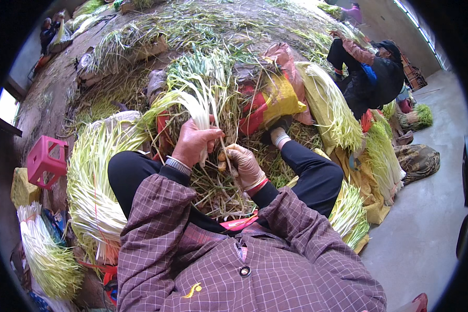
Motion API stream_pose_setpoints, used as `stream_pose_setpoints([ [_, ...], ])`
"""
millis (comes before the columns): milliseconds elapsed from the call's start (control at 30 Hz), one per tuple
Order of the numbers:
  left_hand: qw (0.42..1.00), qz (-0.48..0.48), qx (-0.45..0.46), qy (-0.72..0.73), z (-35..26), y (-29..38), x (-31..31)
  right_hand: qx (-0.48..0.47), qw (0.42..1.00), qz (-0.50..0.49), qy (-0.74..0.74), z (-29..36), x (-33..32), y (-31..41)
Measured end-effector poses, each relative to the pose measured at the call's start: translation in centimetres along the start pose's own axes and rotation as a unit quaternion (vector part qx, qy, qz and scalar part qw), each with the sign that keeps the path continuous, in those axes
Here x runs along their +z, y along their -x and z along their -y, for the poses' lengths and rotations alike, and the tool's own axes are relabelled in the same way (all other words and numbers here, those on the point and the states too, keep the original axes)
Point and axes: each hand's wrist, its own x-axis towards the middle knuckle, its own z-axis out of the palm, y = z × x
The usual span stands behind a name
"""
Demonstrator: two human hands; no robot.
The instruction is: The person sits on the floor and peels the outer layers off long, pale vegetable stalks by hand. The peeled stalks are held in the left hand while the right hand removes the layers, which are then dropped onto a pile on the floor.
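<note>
My bare left hand (191,142) grips a small bunch of pale leafy stalks (197,109), which look like blanched garlic greens. Their white ends poke out below the fist and the yellow-green leaves droop away from me. Close beside it, my right hand (246,167), in a thin soiled glove, pinches a thin strand (227,152) between thumb and fingers. The strand runs up towards my left thumb; where it ends is hidden. Beyond both hands lies a heap of green-topped plants (202,70) with dry, dirty roots. Stripped leaves and husks (218,193) cover the ground between my legs.
A thick pile of yellow stalks (95,179) lies at my left, near a pink plastic stool (47,162) and a tied bundle (48,253). At right, more stalks (331,105) rest on yellow sacking (316,113). A co-worker (374,78) sits beyond; others sit farther back.
</note>
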Motion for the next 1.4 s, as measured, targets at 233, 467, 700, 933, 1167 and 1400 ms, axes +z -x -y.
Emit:
stream_pose_setpoints([
  [233,0.998,-0.043,0.037,-0.022,-1.5,0.4,0.6,0.131,0.973,-0.012,0.189,-2.3,-1.0,0.8],
  [467,0.991,-0.084,0.094,-0.049,-1.4,-0.2,-0.6,0.15,0.693,0.031,0.705,-10.3,-7.3,0.6],
  [700,0.987,-0.097,0.125,0.008,-2.7,-0.4,-1.1,0.202,0.61,0.092,0.761,-10.8,-9.7,1.5],
  [933,0.983,-0.118,0.143,0.004,-2.3,-0.3,-1.9,0.073,0.974,0.093,0.195,-2.3,-3.1,3.1],
  [1167,0.984,-0.119,0.13,0.016,-1.6,-0.7,-0.7,0.165,0.971,0.107,0.135,0.2,1.8,5.1],
  [1400,0.998,-0.043,0.01,-0.042,0.3,1.4,1.0,0.058,0.985,0.052,0.155,1.8,2.2,3.6],
])
